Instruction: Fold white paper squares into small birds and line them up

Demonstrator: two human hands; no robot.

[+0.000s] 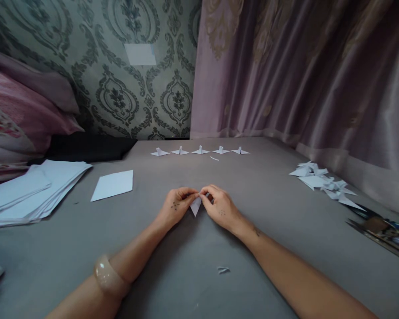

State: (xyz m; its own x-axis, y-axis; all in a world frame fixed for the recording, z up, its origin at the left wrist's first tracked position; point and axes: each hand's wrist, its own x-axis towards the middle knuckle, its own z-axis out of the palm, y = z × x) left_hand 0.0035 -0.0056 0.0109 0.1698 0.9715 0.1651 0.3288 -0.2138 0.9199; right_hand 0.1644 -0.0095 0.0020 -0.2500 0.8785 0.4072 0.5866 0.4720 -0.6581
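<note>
Between my two hands is a small folded piece of white paper [195, 207], its pointed end aimed down toward me. My left hand [178, 204] pinches its upper left part between thumb and fingers. On the other side, my right hand [219, 206] pinches the upper right part, and the fingertips of both hands nearly meet there. The paper's top is mostly hidden behind the fingers. Beyond the hands, several folded paper cranes [200, 150] stand in a row across the far side of the grey table [252, 274].
At left lie a stack of white paper sheets [63, 177] and a single square sheet [113, 185]. A heap of folded white paper pieces [322, 179] is at right, near scissors [369, 232] and other small items. A twisted paper scrap [223, 270] lies in front.
</note>
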